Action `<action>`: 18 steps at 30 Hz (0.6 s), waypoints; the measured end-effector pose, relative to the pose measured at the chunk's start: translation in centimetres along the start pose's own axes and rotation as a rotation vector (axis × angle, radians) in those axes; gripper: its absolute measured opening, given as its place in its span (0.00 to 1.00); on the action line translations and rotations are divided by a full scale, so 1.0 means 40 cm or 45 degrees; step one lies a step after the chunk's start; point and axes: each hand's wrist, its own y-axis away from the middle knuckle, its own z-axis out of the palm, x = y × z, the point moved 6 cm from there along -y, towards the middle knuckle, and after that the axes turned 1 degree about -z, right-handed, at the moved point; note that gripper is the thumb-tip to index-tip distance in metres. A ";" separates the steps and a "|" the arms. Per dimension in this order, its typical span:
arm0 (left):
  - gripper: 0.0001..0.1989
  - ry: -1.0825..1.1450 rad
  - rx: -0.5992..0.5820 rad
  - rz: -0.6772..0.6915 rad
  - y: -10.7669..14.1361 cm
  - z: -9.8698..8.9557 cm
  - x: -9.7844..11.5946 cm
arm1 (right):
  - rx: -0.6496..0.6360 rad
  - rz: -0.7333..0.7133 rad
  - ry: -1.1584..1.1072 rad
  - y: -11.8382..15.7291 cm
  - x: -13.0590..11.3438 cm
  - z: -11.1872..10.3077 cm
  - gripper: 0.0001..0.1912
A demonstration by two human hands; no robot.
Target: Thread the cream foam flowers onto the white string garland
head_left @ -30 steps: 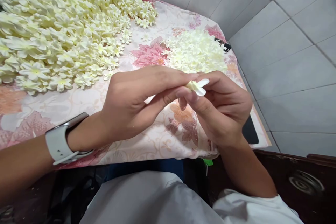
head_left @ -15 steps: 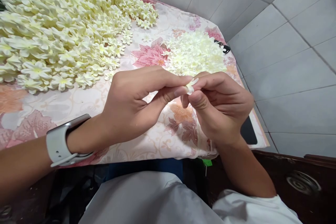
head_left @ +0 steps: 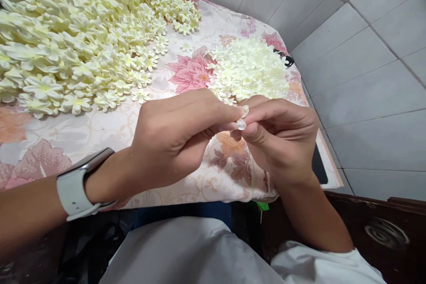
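Between my two hands is a small white flower point(head_left: 242, 123), its petals partly hidden by the fingertips. My left hand point(head_left: 176, 135), with a watch on its wrist, pinches it between thumb and forefinger from the left. From the right, the closed fingers of my right hand point(head_left: 282, 137) grip the same flower. Just beyond the hands lies a loose heap of white flowers point(head_left: 251, 69). A far larger pile of cream-white flowers point(head_left: 76, 40) covers the back left.
A floral tablecloth point(head_left: 159, 191) covers the table. Tiled wall point(head_left: 376, 97) closes off the right and back. A flat black object point(head_left: 319, 164) lies at the right edge, and a small black item point(head_left: 284, 57) is beside the smaller heap.
My left hand has rolled a little, its thumb now tucked more underneath. The fingertips have dropped slightly, and the flower's petals look more pressed together.
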 end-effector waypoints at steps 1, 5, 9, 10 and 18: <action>0.10 0.003 0.004 0.003 0.000 -0.001 0.000 | -0.017 0.009 -0.022 0.000 0.002 -0.001 0.05; 0.11 0.011 -0.003 0.013 0.001 -0.003 0.002 | -0.044 0.029 -0.046 0.002 0.009 -0.006 0.04; 0.12 0.019 -0.008 0.000 0.002 -0.002 -0.002 | -0.059 0.030 -0.020 0.003 0.006 -0.004 0.02; 0.13 0.023 -0.006 0.003 0.002 -0.003 -0.002 | -0.056 0.032 -0.015 0.003 0.004 -0.002 0.02; 0.14 0.010 0.034 0.232 0.005 -0.007 0.002 | -0.057 0.030 -0.029 0.007 -0.004 0.011 0.04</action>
